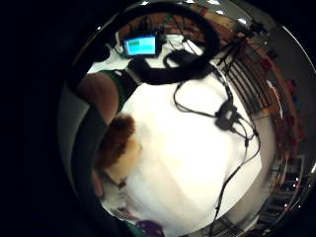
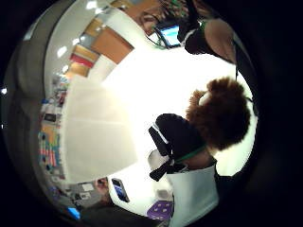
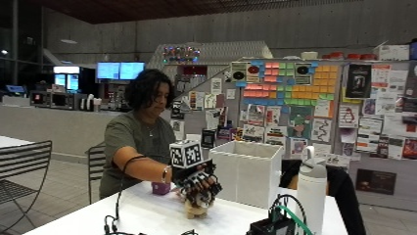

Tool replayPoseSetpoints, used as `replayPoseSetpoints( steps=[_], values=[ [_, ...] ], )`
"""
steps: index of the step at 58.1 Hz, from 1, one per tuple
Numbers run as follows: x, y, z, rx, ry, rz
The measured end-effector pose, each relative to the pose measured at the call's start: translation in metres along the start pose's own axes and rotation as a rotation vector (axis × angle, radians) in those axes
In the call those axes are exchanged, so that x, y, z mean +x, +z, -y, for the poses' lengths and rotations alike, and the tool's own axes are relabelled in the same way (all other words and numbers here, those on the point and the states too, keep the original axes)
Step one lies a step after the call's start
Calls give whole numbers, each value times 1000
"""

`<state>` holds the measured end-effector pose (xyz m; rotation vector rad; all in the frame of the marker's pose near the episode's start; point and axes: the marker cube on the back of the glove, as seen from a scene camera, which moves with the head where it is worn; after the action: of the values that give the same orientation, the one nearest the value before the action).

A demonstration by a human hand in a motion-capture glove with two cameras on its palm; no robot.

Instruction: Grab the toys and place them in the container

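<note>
So the fuzzy brown-and-tan plush toy [image 3: 197, 205] stands on the white tabletop [image 3: 150, 215], just left of the tall white fabric container [image 3: 244, 171]. Of the hands, the gloved right hand [image 3: 198, 183] sits on top of it, fingers curled round its fuzzy head. I'd lift straight up, clear the container's rim, then let go inside. A small purple block [image 3: 160, 188] waits behind.

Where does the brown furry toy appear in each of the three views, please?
Outside view: brown furry toy on the white table, under the gloved right hand.
Thumb-side palm view: toy beside the gloved fingers.
Little-finger-side palm view: toy at the table's edge.
Shared landmark: the white table.
</note>
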<state>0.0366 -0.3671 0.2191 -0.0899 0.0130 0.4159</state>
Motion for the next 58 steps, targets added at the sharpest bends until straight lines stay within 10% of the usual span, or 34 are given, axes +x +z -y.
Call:
replayPoseSetpoints(
  steps=[18,39,58],
  values=[
    [-2,78,-20,-46,-94,-22],
    [-7,76,-28,298,-222,-16],
    [-102,-147,-32,685,-283,266]
  ],
)
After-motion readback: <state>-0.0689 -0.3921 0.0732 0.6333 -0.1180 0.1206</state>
